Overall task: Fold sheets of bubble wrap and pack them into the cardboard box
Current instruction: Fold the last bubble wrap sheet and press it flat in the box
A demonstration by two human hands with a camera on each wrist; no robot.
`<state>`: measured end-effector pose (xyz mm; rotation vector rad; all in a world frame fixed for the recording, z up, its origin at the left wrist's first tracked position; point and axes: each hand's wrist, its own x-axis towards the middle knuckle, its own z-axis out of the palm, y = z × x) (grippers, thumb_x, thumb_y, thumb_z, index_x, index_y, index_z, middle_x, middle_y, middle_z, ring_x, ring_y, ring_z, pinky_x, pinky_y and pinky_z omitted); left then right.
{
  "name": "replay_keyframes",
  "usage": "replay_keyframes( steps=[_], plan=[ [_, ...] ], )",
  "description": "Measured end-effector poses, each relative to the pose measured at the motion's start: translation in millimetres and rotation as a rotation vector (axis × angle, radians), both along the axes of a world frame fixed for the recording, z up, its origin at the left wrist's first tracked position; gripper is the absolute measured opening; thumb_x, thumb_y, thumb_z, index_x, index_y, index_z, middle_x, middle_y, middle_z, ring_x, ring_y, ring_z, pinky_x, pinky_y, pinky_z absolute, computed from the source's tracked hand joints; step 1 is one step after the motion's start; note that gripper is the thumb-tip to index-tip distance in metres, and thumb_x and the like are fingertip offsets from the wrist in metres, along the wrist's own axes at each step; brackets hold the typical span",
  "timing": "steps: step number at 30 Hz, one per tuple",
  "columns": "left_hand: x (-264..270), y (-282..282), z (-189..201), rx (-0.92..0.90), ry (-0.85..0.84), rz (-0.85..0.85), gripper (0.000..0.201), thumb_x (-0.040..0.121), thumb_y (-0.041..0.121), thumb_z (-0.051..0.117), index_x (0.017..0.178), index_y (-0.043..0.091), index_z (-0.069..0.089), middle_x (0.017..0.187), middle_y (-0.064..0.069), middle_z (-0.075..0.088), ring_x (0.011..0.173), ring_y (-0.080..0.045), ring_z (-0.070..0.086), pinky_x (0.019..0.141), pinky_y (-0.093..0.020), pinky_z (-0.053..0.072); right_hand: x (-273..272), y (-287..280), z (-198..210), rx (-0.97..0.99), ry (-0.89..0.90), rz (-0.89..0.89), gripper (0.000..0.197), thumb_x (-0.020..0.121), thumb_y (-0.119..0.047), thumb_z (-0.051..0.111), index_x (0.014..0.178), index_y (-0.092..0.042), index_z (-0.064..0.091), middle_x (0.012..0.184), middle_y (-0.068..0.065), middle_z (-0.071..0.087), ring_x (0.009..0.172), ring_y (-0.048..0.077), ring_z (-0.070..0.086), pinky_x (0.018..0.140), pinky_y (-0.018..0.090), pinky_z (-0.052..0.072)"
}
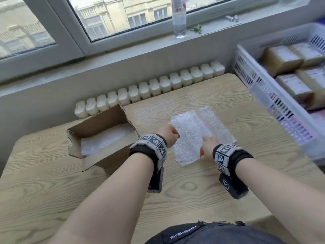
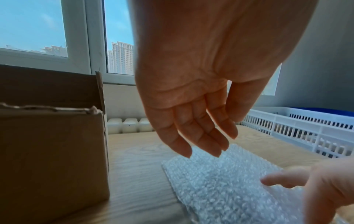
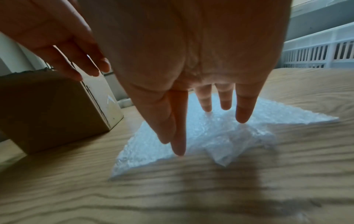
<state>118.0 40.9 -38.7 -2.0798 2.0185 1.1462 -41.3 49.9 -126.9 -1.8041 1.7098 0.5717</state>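
Cardboard box stands left of bubble wrap sheet on table.

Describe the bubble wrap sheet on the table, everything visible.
The bubble wrap sheet is clear plastic, finely bubbled, lying on the wooden table right of the cardboard box, apart from it. One strip along its far-right side looks doubled over, and the right wrist view shows a crumpled fold near the front. The left hand is at its left edge, fingers relaxed just above it; the right hand reaches onto its near part, fingers straight, gripping nothing.
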Motion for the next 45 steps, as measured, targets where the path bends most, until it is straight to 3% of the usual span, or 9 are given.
replay_keyframes(
  steps=[10, 14, 19, 22, 25, 30, 34, 37, 45],
  plan=[
    [-21, 10, -13, 0.027, -0.079, 0.062, 0.028, 0.094, 0.014, 0.046, 0.113, 0.009, 0.067, 0.117, -0.01, 0.067, 0.107, -0.023, 0.063, 0.09, -0.03, 0.05, -20, -11, 0, -0.157, -0.146, -0.1, 0.021, 0.091, -0.007, 0.052, 0.104, -0.003, 0.067, 0.114, 0.009, 0.066, 0.103, 0.028, 0.064, 0.09, 0.03, 0.051],
    [-22, 10, -12, -0.015, -0.087, 0.177, 0.045, 0.094, 0.019, 0.051, 0.137, 0.011, 0.044, 0.132, -0.01, 0.055, 0.113, -0.024, 0.058, 0.085, -0.028, 0.046, -32, -15, 29, -0.514, -0.401, -0.263, 0.023, 0.088, -0.001, 0.048, 0.098, -0.011, 0.067, 0.11, 0.006, 0.063, 0.102, 0.023, 0.061, 0.088, 0.031, 0.049],
    [-25, 1, -3, -0.109, -0.075, 0.293, 0.094, 0.078, 0.032, 0.073, 0.149, 0.018, 0.013, 0.15, -0.013, 0.025, 0.133, -0.03, 0.039, 0.107, -0.041, 0.037, -39, -35, 80, -0.783, -0.696, -0.366, 0.022, 0.089, 0.001, 0.042, 0.106, -0.009, 0.052, 0.097, 0.009, 0.056, 0.087, 0.023, 0.054, 0.08, 0.037, 0.048],
    [-28, -5, 12, -0.231, -0.02, 0.348, 0.1, 0.076, 0.034, 0.074, 0.149, 0.03, 0.006, 0.15, -0.01, 0.017, 0.132, -0.031, 0.036, 0.108, -0.043, 0.035, -47, -48, 102, -0.835, -0.87, -0.385, 0.027, 0.091, -0.001, 0.042, 0.114, -0.011, 0.051, 0.088, 0.002, 0.052, 0.08, 0.018, 0.053, 0.074, 0.026, 0.047],
    [-30, -13, 30, -0.457, -0.005, 0.316, 0.083, 0.083, 0.033, 0.066, 0.147, 0.04, 0.013, 0.152, -0.002, 0.013, 0.137, -0.027, 0.026, 0.111, -0.041, 0.029, -54, -60, 118, -0.793, -0.946, -0.334, 0.027, 0.089, 0.001, 0.044, 0.108, -0.014, 0.056, 0.076, -0.007, 0.05, 0.068, 0.004, 0.05, 0.058, 0.003, 0.038],
    [-38, -28, 57, -0.769, 0.07, 0.238, 0.041, 0.099, 0.025, 0.04, 0.139, 0.024, 0.044, 0.14, -0.003, 0.048, 0.128, -0.018, 0.045, 0.105, -0.029, 0.035, -61, -67, 138, -0.643, -1.153, -0.378, 0.041, 0.082, -0.003, 0.064, 0.119, -0.014, 0.051, 0.1, 0.009, 0.056, 0.086, 0.019, 0.056, 0.079, 0.03, 0.051],
    [-43, -31, 67, -0.857, 0.071, 0.221, 0.035, 0.1, 0.024, 0.038, 0.128, 0.018, 0.058, 0.125, -0.001, 0.063, 0.118, -0.016, 0.056, 0.096, -0.023, 0.039, -62, -68, 143, -0.734, -1.039, -0.332, 0.028, 0.085, -0.002, 0.061, 0.112, -0.008, 0.064, 0.094, 0.007, 0.063, 0.071, 0.007, 0.058, 0.078, 0.024, 0.052],
    [-41, -33, 69, -0.88, 0.058, 0.237, 0.034, 0.1, 0.024, 0.039, 0.124, 0.016, 0.062, 0.121, -0.001, 0.066, 0.115, -0.017, 0.057, 0.093, -0.021, 0.038, -64, -71, 141, -0.684, -1.072, -0.424, 0.021, 0.086, 0.003, 0.056, 0.101, -0.006, 0.068, 0.087, 0.009, 0.066, 0.072, 0.018, 0.063, 0.082, 0.037, 0.057],
    [-35, -34, 76, -0.909, 0.138, 0.333, 0.03, 0.098, 0.023, 0.044, 0.112, 0.01, 0.068, 0.106, -0.007, 0.071, 0.102, -0.022, 0.062, 0.088, -0.027, 0.045, -63, -74, 133, -0.616, -0.889, -0.432, 0.024, 0.08, 0.002, 0.06, 0.089, -0.018, 0.069, 0.087, 0.008, 0.066, 0.079, 0.022, 0.063, 0.078, 0.033, 0.055]
  ],
)
